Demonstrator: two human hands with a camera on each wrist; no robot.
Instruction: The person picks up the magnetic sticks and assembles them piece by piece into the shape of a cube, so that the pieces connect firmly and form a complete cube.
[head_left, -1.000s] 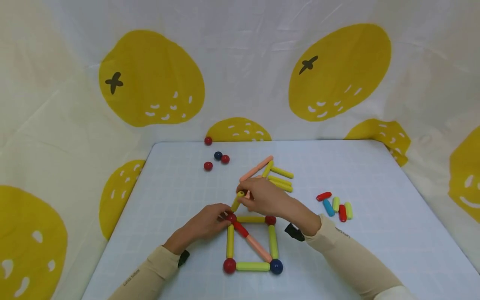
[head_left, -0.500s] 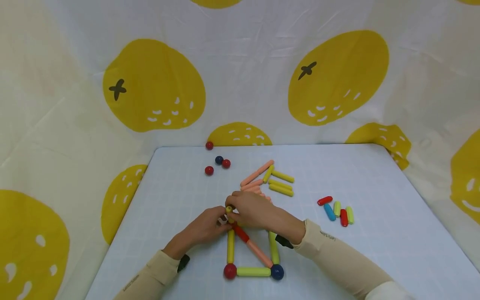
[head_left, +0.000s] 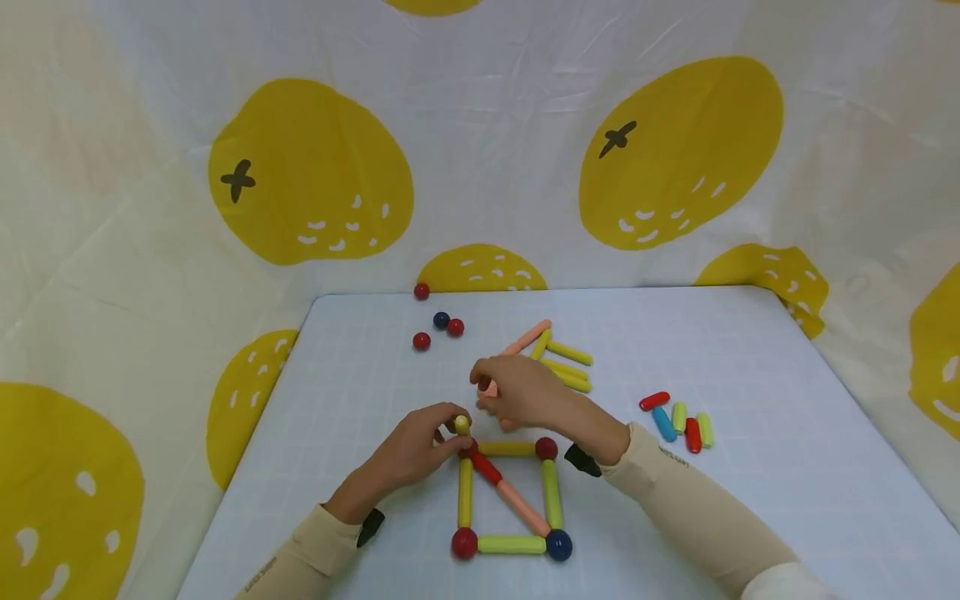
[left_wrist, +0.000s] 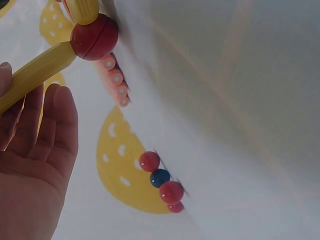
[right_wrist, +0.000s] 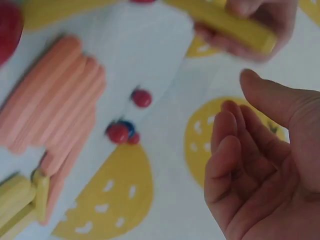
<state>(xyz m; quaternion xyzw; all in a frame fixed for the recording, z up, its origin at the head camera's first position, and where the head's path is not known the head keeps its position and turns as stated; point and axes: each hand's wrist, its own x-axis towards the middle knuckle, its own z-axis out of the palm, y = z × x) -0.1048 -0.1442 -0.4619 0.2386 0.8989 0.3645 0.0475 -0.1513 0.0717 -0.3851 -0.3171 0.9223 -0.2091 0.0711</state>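
Note:
My left hand (head_left: 411, 447) pinches a yellow stick (left_wrist: 45, 69) that stands up from a red ball (left_wrist: 96, 38). That ball is the far left corner of a flat square made of balls and coloured sticks. Its near corners are a red ball (head_left: 464, 543) and a dark blue ball (head_left: 558, 545). Across the square runs a diagonal of a red piece (head_left: 486, 468) joined to a pink stick (head_left: 523, 507). My right hand (head_left: 528, 394) hovers behind the square with relaxed fingers, holding nothing. The right wrist view shows it apart from the yellow stick (right_wrist: 235, 27).
Pink sticks (right_wrist: 52, 92), partly hidden in the head view, lie beyond my right hand, with yellow sticks (head_left: 568, 352) alongside. Several loose balls (head_left: 422, 341) are at the back left. Short pieces (head_left: 693, 435) in red, blue and light green lie on the right.
My right hand brought the yellow stick to the far left red ball, then let go and drew back to the right. My left hand now holds the stick upright.

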